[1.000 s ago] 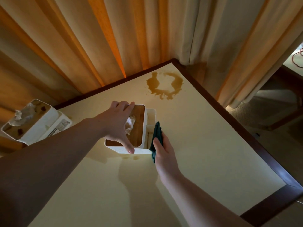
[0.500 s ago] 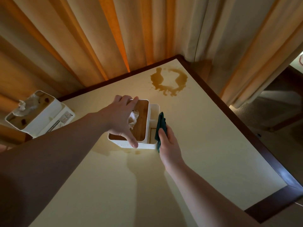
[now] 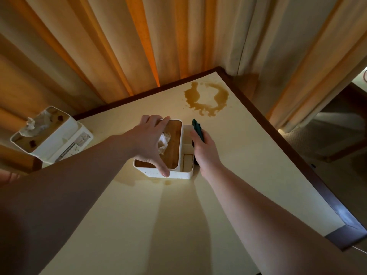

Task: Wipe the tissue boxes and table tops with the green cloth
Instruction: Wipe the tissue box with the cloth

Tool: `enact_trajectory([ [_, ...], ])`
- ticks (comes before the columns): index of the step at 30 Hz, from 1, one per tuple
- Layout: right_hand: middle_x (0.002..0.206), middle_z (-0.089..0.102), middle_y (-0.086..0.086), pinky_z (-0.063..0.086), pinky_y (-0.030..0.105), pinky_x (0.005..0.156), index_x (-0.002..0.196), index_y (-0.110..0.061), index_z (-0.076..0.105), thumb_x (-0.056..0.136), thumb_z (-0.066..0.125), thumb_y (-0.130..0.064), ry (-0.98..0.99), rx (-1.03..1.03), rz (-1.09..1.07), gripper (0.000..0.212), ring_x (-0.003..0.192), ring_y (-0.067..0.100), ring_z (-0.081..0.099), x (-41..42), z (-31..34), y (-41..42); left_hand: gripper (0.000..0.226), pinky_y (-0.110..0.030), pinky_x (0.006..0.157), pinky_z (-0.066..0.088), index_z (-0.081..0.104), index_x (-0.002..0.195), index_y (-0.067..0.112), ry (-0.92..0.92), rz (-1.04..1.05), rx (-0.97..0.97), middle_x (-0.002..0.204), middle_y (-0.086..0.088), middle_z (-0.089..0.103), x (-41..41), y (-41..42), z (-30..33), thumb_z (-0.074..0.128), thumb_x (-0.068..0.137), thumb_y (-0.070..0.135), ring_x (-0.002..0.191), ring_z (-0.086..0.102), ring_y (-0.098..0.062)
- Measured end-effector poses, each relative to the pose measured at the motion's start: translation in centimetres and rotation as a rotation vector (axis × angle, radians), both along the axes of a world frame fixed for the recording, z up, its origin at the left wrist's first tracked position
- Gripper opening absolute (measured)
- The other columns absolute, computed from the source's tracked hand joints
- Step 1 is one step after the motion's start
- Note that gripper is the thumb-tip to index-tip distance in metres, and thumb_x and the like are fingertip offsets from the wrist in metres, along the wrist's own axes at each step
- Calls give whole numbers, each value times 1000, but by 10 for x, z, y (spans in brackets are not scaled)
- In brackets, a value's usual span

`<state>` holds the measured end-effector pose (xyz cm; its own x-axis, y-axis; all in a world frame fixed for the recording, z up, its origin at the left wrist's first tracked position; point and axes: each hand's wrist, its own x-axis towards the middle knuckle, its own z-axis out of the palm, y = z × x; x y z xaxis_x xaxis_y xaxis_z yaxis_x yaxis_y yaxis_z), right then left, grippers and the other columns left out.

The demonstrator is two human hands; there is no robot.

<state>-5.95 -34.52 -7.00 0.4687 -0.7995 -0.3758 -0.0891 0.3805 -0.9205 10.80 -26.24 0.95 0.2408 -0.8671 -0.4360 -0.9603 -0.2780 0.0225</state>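
Curtains back a cream counter. Left hand clamps the light, stiff tissue box by its rim; right hand's grip closes on the soft green cloth against the box's side.

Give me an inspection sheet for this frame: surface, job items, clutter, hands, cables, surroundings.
Surface: cream table top with dark wood edging; a brown spill near the far corner, smaller brown spots by the near edge of the box.
Job's things: white tissue box with wooden lid on the table; green cloth against its right side; second tissue box on a separate surface at left, dark spots on its lid.
Clutter: nothing seen.
Hands: left hand grips the box over its lid; right hand is closed on the cloth.
Cables: thin white line at the lower right edge, possibly a cord; cannot tell.
Surroundings: curtains behind the table; carpeted floor at right.
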Motion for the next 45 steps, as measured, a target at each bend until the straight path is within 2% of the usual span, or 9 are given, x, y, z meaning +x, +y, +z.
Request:
enact_trajectory([
  [7, 87, 74, 4, 49, 32, 61, 114, -31, 73, 96, 67, -27, 61, -60, 27, 19, 73, 17, 64, -23, -4, 27, 177, -49, 117, 33, -1, 162, 20, -94, 236, -33, 156, -7, 21, -4, 6, -5, 56, 20, 108, 142, 20, -32],
  [11, 90, 75, 8, 53, 36, 65, 104, -32, 74, 99, 64, -22, 84, -38, -19, 16, 74, 17, 68, -32, 5, 23, 179, -48, 115, 33, 8, 160, 9, -176, 341, 1, 150, -16, 32, -16, 7, -1, 40, 19, 114, 134, 32, -38],
  [15, 95, 75, -3, 61, 45, 83, 96, -39, 71, 101, 62, -22, 115, -35, -55, 19, 91, 20, 71, -40, 15, 15, 177, -69, 118, 20, 2, 162, 16, -128, 440, 18, 162, -19, 22, -19, 9, 4, 38, 20, 115, 146, 26, -45],
  [22, 99, 74, 4, 59, 54, 90, 92, -34, 72, 101, 62, -23, 150, 18, -54, 18, 100, 31, 70, -55, 24, 18, 156, -68, 121, -8, -9, 161, 43, -11, -184, 123, 171, 5, -16, 7, 17, 25, 84, 42, 85, 156, -20, -25],
  [26, 97, 74, 5, 58, 55, 90, 89, -34, 72, 101, 62, -24, 146, 30, -49, 19, 101, 34, 69, -56, 24, 22, 145, -65, 123, -2, -1, 161, 41, -124, -333, 118, 172, 1, 0, 11, 8, 29, 94, 54, 62, 158, -10, -26],
  [31, 101, 75, -2, 61, 45, 87, 102, -34, 72, 103, 59, -25, 106, 22, -83, 16, 101, 25, 70, -51, 15, 16, 137, -56, 124, 1, 10, 159, 39, -92, -335, 89, 167, 2, 18, 13, -1, 25, 89, 52, 71, 156, 11, -25],
  [34, 116, 72, -6, 57, 45, 99, 128, -30, 69, 106, 55, -26, 51, 48, -94, 26, 111, 21, 67, -36, 2, 14, 134, -43, 113, 37, 16, 155, 41, -39, -219, 32, 151, 6, 29, -1, 7, 24, 85, 46, 79, 135, 29, -18],
  [36, 123, 72, -8, 53, 46, 106, 138, -32, 64, 108, 52, -26, -24, 126, -93, 34, 116, 18, 66, -22, -5, 18, 135, -37, 102, 47, 19, 154, 40, -14, -149, -26, 140, 9, 30, -11, 17, 21, 81, 42, 83, 127, 29, -14],
  [45, 128, 72, -13, 53, 45, 107, 144, -39, 58, 110, 45, -33, -99, 161, -22, 38, 117, 11, 69, -19, -20, 55, 141, -39, 102, 47, 28, 155, 39, 19, 13, -140, 134, 8, 33, -17, 34, 3, 65, 32, 98, 125, 30, -15],
])
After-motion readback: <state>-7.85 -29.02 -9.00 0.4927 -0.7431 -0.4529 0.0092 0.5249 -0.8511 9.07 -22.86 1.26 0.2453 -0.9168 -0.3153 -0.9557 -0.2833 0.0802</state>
